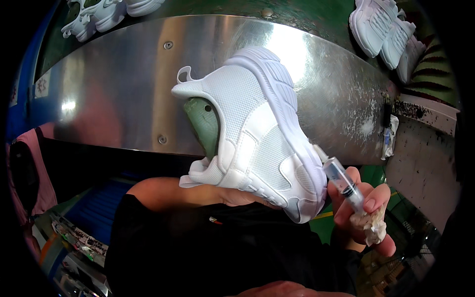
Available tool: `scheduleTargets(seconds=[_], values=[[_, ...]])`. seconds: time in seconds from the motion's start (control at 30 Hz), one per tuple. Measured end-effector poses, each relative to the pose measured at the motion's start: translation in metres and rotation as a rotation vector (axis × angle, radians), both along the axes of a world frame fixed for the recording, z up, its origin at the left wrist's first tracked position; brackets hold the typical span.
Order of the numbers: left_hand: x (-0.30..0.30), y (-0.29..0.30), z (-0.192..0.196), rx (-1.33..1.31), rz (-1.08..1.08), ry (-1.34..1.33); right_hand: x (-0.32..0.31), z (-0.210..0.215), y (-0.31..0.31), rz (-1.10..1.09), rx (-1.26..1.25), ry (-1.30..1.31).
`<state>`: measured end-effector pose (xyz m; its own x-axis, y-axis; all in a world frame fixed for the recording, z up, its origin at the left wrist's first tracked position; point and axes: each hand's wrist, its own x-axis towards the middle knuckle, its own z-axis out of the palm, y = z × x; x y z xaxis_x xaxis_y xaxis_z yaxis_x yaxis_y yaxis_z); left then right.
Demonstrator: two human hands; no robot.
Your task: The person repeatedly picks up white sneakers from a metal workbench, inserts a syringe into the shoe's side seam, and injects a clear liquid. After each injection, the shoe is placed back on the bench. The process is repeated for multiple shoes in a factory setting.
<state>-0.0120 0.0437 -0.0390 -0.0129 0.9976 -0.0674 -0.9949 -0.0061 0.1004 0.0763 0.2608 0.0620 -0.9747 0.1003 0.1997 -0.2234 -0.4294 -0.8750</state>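
Note:
A white sneaker (267, 133) is tilted on its side above my lap, heel up and toe down to the right. Inside its opening shows a green shoe last (203, 123). My left hand (237, 196) reaches in from the left and holds the sneaker from behind its upper; the shoe hides its fingers. In my right hand (366, 198) is a clear syringe (341, 180), its pale tip at the sole edge near the toe. A crumpled whitish wad (372, 226) is gripped at the syringe's rear end.
A shiny metal strip (118, 89) curves along the bench edge. White sneakers (99, 17) stand at the far left and more sneakers (381, 32) at the far right, beside a ridged green rack (435, 69). A wrapped slim tool (389, 136) hangs at the right edge.

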Motion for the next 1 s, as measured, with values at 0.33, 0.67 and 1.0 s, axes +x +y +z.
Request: scheduleTargets(seconds=[0.33, 0.67, 1.0], values=[[-0.022, -0.021, -0.003, -0.054, 0.044, -0.007, -0.019, 0.002, -0.003, 0.083, 0.136, -0.08], [-0.025, -0.024, -0.004, -0.057, 0.033, -0.006, -0.021, 0.001, 0.0, 0.093, 0.232, -0.079], [-0.025, -0.027, -0.004, -0.062, 0.028, 0.005, -0.02, 0.006, -0.001, 0.097, 0.248, -0.106]])
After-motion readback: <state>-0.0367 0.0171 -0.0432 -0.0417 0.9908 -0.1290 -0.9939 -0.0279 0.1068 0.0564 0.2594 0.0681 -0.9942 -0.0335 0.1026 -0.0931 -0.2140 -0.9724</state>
